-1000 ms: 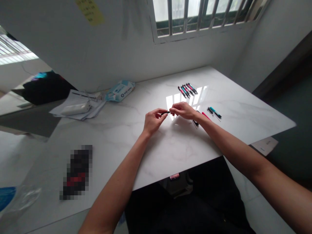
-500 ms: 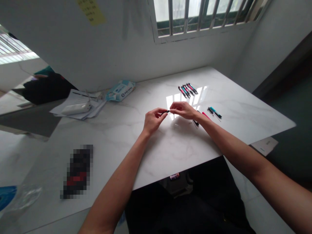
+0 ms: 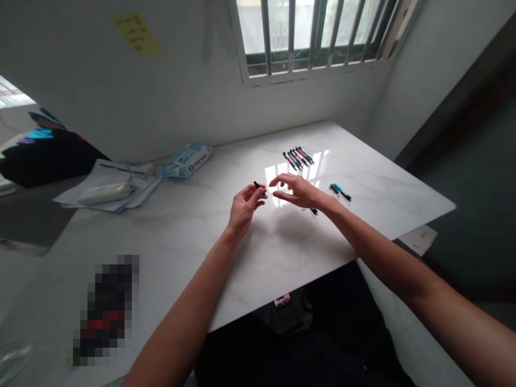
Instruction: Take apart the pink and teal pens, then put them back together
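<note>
Pinched between the thumb and fingers of my left hand is a small black pen part, one end pointing up. My right hand hovers just to its right, fingers apart and holding nothing. Partly hidden beneath the right hand lie a dark pen piece and a thin white stick. Farther right, a teal pen barrel rests beside a black piece and a thin white refill. Several pens with pink, teal and black bodies lie in a row beyond my hands.
On the marble-patterned table, a blue wipes pack and papers with a white object lie at the back left. A pixelated dark object is at the front left. A barred window sits above.
My right hand has let go of the small black part and drawn slightly away, its fingers spreading. My left hand has tilted the part more upright. The view has shifted a little.
</note>
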### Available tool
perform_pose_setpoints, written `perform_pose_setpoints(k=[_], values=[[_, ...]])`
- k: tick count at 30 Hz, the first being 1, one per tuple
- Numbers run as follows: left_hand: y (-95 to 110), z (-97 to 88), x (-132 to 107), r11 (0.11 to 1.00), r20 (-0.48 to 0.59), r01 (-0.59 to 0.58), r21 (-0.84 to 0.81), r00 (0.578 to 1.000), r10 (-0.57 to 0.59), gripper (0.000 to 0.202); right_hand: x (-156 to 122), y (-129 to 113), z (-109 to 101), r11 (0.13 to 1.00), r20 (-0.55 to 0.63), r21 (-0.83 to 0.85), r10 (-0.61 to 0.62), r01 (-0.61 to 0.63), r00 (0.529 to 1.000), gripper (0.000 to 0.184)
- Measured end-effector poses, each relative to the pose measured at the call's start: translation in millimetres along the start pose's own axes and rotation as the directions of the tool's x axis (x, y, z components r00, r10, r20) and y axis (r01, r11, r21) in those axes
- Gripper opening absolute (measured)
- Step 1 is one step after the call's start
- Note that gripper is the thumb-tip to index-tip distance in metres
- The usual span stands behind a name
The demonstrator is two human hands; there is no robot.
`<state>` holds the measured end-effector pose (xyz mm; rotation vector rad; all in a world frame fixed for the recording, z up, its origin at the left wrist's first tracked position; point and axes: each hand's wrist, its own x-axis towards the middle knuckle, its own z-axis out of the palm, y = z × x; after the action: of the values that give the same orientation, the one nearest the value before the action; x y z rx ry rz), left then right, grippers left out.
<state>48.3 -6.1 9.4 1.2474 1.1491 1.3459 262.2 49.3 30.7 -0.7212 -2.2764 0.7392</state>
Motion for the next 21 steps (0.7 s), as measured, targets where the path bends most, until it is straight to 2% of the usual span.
perform_pose_setpoints(k=[2, 6, 8, 10, 13, 16, 19, 21], values=[[-0.4, -0.7, 0.5, 1.000, 0.001, 0.024, 0.013, 1.000, -0.024, 0.047, -11.4, 2.7, -23.8, 0.990, 0.028, -0.140, -0.030, 0.033, 0.999, 0.050], [-2.2, -2.2, 1.8, 0.997, 0.022, 0.071, 0.009, 0.997, -0.071, 0.052, -39.7, 18.0, -63.4, 0.957, 0.276, -0.285, 0.036, 0.046, 0.961, 0.084], [-2.5, -1.6, 1.2, 0.995, 0.033, 0.097, -0.006, 0.995, -0.096, 0.054, -50.7, 25.8, -68.8, 0.945, 0.361, -0.323, 0.068, 0.056, 0.930, 0.094], [-2.4, -0.8, -0.1, 0.993, 0.037, 0.116, -0.018, 0.993, -0.115, 0.054, -57.4, 31.6, -66.1, 0.932, 0.396, -0.358, 0.104, 0.049, 0.912, 0.099], [-2.4, -0.3, -1.9, 0.990, 0.040, 0.136, -0.021, 0.990, -0.135, 0.053, -61.2, 35.0, -59.7, 0.923, 0.394, -0.384, 0.159, 0.005, 0.905, 0.096], [-2.5, -0.1, -2.8, 0.988, 0.042, 0.155, -0.027, 0.987, -0.154, 0.052, -60.8, 28.4, -59.6, 0.918, 0.334, -0.396, 0.172, -0.027, 0.927, 0.089], [-2.6, 2.5, -4.5, 0.984, 0.053, 0.174, -0.035, 0.984, -0.172, 0.052, -57.6, 8.2, -56.8, 0.918, 0.191, -0.397, 0.105, -0.021, 0.976, 0.088], [-2.6, 5.7, -7.0, 0.982, 0.073, 0.185, -0.038, 0.981, -0.182, 0.053, -54.0, -10.2, -47.0, 0.933, 0.113, -0.360, 0.030, 0.013, 0.993, 0.089]])
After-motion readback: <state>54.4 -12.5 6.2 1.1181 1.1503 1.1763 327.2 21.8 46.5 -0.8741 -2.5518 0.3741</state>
